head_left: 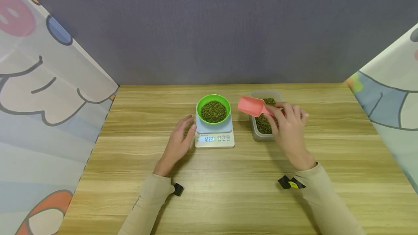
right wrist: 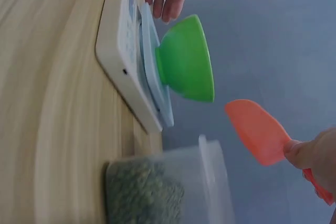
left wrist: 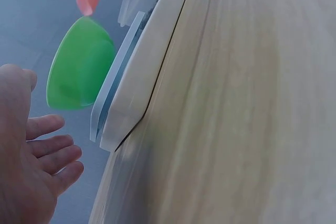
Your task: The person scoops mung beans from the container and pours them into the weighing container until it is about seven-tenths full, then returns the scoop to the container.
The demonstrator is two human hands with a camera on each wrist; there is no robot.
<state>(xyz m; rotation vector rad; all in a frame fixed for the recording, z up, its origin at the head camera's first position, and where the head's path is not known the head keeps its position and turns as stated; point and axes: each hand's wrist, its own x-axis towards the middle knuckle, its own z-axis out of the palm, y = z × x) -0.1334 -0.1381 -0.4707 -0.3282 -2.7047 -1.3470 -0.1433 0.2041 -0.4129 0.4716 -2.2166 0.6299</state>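
A pink scoop (head_left: pixel 251 106) is pinched by its handle in my right hand (head_left: pixel 289 128), held above a clear plastic tub (head_left: pixel 261 137). Small green beans (head_left: pixel 263 124) lie inside that tub. The scoop's bowl points left and looks bare inside. On a white kitchen scale (head_left: pixel 214 144) stands a green bowl (head_left: pixel 225 101), with more green beans (head_left: pixel 213 111) in it. The scale's display reads about 123.3. Beside the scale's left edge is my left hand (head_left: pixel 177 139), its fingers relaxed and apart from the bowl in the left wrist view.
Everything stands on a wood-grain table (head_left: pixel 228 191). A grey panel (head_left: pixel 228 28) rises behind it. Cartoon-printed sheets (head_left: pixel 39 93) border the table at left and right. A gap of tabletop separates the scale from the tub.
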